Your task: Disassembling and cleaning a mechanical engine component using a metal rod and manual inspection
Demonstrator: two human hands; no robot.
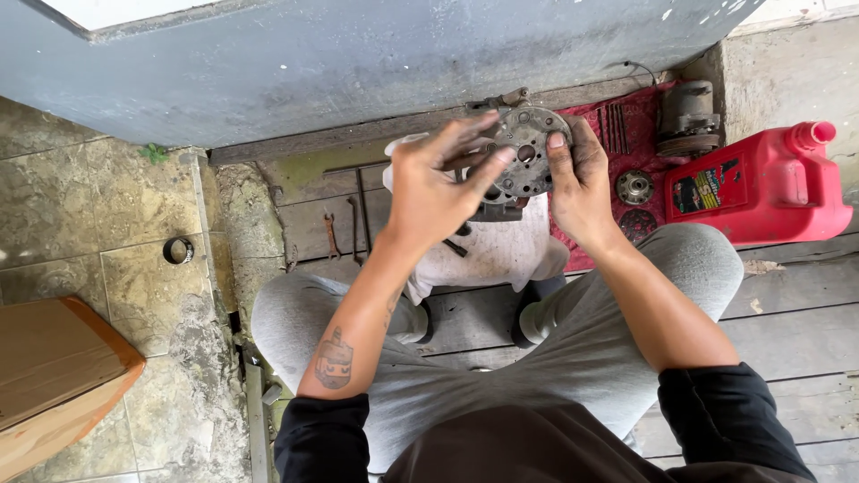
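Worn wooden planks run under a grey wall, with stone tiles beside them, and the person sits low with knees spread so the work hangs between them. Far to the left of the round metal plate (pixel 526 152) lies a brown cardboard box (pixel 54 376) on the tiles, and nearer to it a small dark ring (pixel 178 249), set aside out of reach. Closer still, a small wrench (pixel 332 234) rests on the planks, near enough to grab. The left hand (pixel 434 183) comes next, its fingers (pixel 483 165) spread and laid across the plate's near face, seemingly to steady or turn it. The plate itself is held up in the air, just above a dirty white cloth (pixel 488 255) that would catch grime or dropped bits. The right hand (pixel 582 183) grips its right edge, thumb pressed on the face, fingers wrapped behind and closed on the rim. Right of the plate, a red mat (pixel 640 121) keeps small round parts (pixel 634 187) together, a grey cylindrical motor part (pixel 687 118) stands at its far end, and a red plastic jug (pixel 761 188) lies on its side.
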